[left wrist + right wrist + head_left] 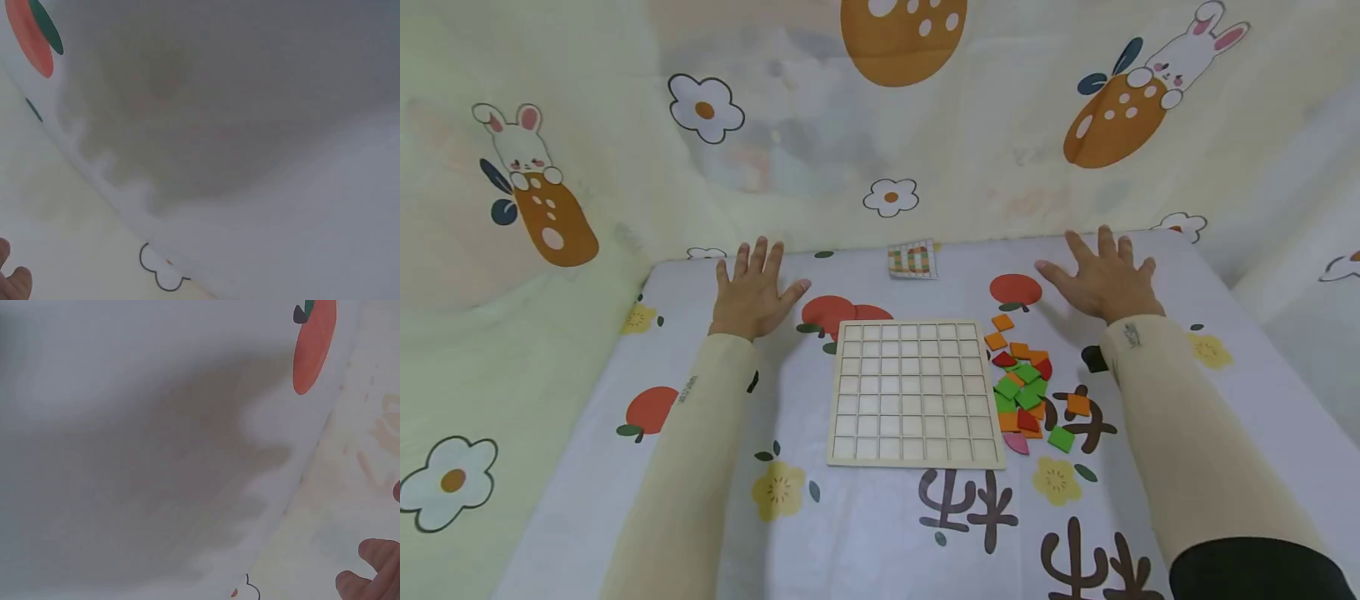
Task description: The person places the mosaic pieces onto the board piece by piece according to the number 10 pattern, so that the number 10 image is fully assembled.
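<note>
So the left hand (749, 293) is spread wide left of centre, and the right hand (1105, 279) is splayed too, right of centre. Grid board (912, 383) sits just below mid-frame, colorful tiles (1028, 397) bunched along its right edge.

Your left hand (751, 298) and right hand (1107, 282) are over the far part of the worktop (850, 542), fingers spread, one to each side of the wooden grid board (912, 385). Along the board's right edge: loose heap of flat pieces (1028, 397), green, orange and red, with a pink piece (1017, 443) at the end nearest you. Orange square (1078, 405) and green square (1061, 439) lie apart, farther right. Small checked packet (912, 261) beyond the board, near the far edge.
</note>
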The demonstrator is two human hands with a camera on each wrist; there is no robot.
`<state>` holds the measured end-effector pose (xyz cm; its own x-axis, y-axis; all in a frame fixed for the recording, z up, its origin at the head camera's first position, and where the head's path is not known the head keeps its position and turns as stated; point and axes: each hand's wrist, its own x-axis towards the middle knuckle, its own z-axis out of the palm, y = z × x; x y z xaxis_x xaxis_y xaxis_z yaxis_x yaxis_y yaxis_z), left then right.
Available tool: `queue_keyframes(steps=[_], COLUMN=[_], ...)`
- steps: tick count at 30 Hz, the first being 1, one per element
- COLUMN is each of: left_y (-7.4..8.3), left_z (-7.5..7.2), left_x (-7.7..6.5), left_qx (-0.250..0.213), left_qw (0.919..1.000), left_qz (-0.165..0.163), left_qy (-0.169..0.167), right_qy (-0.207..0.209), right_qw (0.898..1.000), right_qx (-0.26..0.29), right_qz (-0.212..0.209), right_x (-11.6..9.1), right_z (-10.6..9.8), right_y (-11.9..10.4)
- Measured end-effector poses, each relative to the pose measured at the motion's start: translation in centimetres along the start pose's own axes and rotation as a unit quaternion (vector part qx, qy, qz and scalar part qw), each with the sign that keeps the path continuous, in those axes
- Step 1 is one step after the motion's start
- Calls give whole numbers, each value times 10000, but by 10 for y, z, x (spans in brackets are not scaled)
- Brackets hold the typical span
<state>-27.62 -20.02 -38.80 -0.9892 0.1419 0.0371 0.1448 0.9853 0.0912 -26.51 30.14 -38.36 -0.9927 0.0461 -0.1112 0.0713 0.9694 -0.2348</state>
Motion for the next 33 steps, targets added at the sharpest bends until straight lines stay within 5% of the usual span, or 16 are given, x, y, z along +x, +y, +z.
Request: queue_keyframes(steps=[7, 13, 20, 33], left_y=[2, 10, 34, 59], left_z=[-8, -12, -7, 27], left_x=[-9, -18, -35, -63], left_qx=[-554, -1384, -2305, -3864], left_qw=[9979, 9870, 9583, 8997], left_qz=[-40, -146, -532, -868], left_qy=[-343, -804, -1600, -1837], right_qy=[-385, -840, -1141, -1339], right_qw=[9985, 9946, 9845, 9785], right_qx=[378, 489, 631, 343], right_qz=[9, -369, -1175, -1532], right_x=[-5, -19, -50, -68], right_z=[-4, 4, 18, 34], right_y=[-17, -37, -57, -73])
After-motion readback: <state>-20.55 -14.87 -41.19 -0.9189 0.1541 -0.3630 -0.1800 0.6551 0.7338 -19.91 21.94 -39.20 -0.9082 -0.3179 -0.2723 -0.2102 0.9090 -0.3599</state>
